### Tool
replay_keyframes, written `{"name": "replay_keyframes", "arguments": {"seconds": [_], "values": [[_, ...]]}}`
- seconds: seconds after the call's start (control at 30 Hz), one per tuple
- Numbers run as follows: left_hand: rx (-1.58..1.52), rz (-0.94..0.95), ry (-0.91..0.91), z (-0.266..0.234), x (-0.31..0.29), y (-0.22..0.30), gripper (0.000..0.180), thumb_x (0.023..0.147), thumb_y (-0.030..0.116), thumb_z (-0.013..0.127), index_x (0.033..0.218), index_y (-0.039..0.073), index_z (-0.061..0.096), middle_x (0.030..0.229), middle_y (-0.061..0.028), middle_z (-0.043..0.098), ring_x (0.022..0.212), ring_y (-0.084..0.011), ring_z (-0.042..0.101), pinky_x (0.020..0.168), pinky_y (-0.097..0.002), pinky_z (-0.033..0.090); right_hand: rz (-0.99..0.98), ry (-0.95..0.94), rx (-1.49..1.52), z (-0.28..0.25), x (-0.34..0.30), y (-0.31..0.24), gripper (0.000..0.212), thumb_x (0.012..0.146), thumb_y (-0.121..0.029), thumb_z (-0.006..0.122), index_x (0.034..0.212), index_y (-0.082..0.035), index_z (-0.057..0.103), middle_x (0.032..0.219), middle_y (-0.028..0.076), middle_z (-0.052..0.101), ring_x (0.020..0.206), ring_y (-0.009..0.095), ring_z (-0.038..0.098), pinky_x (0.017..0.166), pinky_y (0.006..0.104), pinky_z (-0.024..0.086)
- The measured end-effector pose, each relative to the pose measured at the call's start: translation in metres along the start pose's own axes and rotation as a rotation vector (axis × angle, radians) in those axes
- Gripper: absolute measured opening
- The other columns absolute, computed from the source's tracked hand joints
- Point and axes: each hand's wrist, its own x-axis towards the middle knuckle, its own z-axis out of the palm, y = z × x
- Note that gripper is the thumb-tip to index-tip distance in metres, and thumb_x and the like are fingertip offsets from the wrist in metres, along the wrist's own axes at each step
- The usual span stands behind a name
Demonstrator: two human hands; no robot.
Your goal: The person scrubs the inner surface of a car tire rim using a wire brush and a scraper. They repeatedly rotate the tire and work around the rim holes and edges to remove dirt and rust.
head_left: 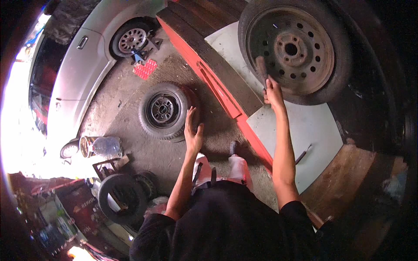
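Note:
My right hand is closed around a slim brown brush-like tool, blurred, so its exact kind is unclear. The tool's tip is over the left inner rim of a large wheel with a rusty steel rim and black tyre. This wheel lies on a pale sheet on a workbench. Away from the bench, my left hand hangs in the air with its fingers stretched out, holding nothing. Below and beside it, another wheel with a dark steel rim lies on the floor.
A pen-like tool rests on the pale sheet. The bench has a red side. To the left stands a silver car beside a red patterned piece. Loose tyres and a clear plastic container lie at lower left.

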Motion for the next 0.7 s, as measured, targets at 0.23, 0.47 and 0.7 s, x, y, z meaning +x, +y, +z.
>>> {"name": "replay_keyframes", "arguments": {"seconds": [0.23, 0.47, 0.7], "values": [[0.008, 0.139, -0.304, -0.061, 0.056, -0.046, 0.059, 0.083, 0.013, 0.055, 0.140, 0.002, 0.047, 0.150, -0.0211, 0.040, 0.145, -0.0369, 0.029, 0.119, -0.0453, 0.023, 0.015, 0.249, 0.360, 0.046, -0.068, 0.034, 0.044, 0.106, -0.037, 0.043, 0.147, -0.022, 0.038, 0.068, 0.000, 0.048, 0.044, 0.004, 0.034, 0.037, 0.0208, 0.028], [-0.089, 0.144, -0.267, -0.127, 0.113, -0.061, 0.061, 0.081, 0.008, 0.056, 0.140, -0.002, 0.045, 0.148, -0.0215, 0.044, 0.144, -0.0346, 0.032, 0.118, -0.0419, 0.023, 0.011, 0.346, 0.453, 0.087, -0.120, 0.054, 0.038, 0.103, -0.036, 0.049, 0.137, -0.017, 0.046, 0.066, -0.004, 0.044, 0.043, 0.002, 0.033, 0.036, 0.0199, 0.028], [-0.144, 0.110, -0.267, -0.132, 0.131, -0.062, 0.063, 0.079, 0.008, 0.055, 0.140, -0.004, 0.045, 0.148, -0.0214, 0.044, 0.145, -0.0345, 0.031, 0.119, -0.0414, 0.021, -0.052, 0.390, 0.489, 0.111, -0.131, 0.047, 0.038, 0.099, -0.032, 0.058, 0.130, -0.010, 0.051, 0.065, -0.004, 0.044, 0.043, 0.003, 0.035, 0.037, 0.0200, 0.030]]}}
